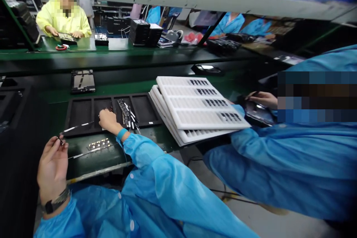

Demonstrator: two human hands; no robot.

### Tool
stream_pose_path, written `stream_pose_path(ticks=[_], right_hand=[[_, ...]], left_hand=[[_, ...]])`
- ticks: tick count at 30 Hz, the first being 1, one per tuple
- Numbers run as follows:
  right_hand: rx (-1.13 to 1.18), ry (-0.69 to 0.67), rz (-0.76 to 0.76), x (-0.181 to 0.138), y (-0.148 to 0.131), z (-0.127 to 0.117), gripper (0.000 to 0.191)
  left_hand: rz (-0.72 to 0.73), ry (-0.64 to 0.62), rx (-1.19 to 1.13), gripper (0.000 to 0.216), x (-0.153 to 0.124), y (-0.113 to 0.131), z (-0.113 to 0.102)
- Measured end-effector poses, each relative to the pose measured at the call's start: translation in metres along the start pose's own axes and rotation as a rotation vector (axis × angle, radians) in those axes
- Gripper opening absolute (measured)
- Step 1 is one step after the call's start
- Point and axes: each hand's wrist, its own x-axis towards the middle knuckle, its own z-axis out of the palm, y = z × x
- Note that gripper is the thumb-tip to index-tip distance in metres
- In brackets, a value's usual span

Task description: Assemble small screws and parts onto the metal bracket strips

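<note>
My left hand [52, 163] is raised at the left, its fingertips pinching a small dark part with a thin flex cable [76, 128] stretching to the right. My right hand [108, 121] reaches over the second compartment of a black compartment tray [79, 113], its fingers curled down; what they hold, if anything, is hidden. Small reddish-dark parts show just beyond those fingers. The third compartment holds a heap of small circuit boards [122, 113] with flex strips hanging over the front edge. Before the tray, a strip of small circuit boards [99, 143] lies on the green bench, with another thin strip beside it.
Stacked white slotted trays [195, 108] with rows of black parts stand to the right. A disassembled device [83, 81] lies behind the black tray. A co-worker in a blue coat [284, 156] sits close on the right; another in yellow [64, 18] works across the bench.
</note>
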Motion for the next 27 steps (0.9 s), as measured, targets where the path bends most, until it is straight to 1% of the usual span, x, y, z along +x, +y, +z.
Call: stream_pose_path(ticks=[2, 5, 9, 11, 14, 16, 19, 23, 27], right_hand=[[0.022, 0.026, -0.022, 0.0, 0.005, -0.005, 0.027], [0.082, 0.05, -0.065, 0.002, 0.016, -0.015, 0.023], [0.377, 0.046, -0.134, 0.001, 0.029, -0.024, 0.011], [0.513, 0.032, -0.175, -0.004, 0.032, -0.025, 0.01], [0.631, 0.02, -0.293, -0.019, 0.032, -0.028, 0.011], [0.669, 0.022, -0.377, -0.032, 0.031, -0.031, 0.012], [0.695, 0.018, -0.456, -0.048, 0.027, -0.038, 0.015], [0.703, -0.017, -0.508, -0.062, 0.022, -0.044, 0.016], [0.718, -0.047, -0.55, -0.068, 0.02, -0.045, 0.015]], left_hand=[[0.016, 0.005, 0.013, 0.019, -0.002, 0.002, 0.0], [0.033, 0.008, 0.018, 0.02, -0.003, 0.002, -0.001], [0.01, -0.001, -0.008, 0.019, -0.004, -0.002, 0.005], [-0.022, -0.019, -0.021, 0.018, -0.005, -0.006, 0.011], [-0.064, -0.058, -0.036, 0.017, -0.007, -0.012, 0.02], [-0.069, -0.09, -0.025, 0.019, -0.009, -0.017, 0.025], [-0.052, -0.134, 0.019, 0.026, -0.011, -0.023, 0.032], [0.005, -0.152, 0.072, 0.031, -0.015, -0.028, 0.044], [0.071, -0.157, 0.095, 0.034, -0.019, -0.031, 0.056]])
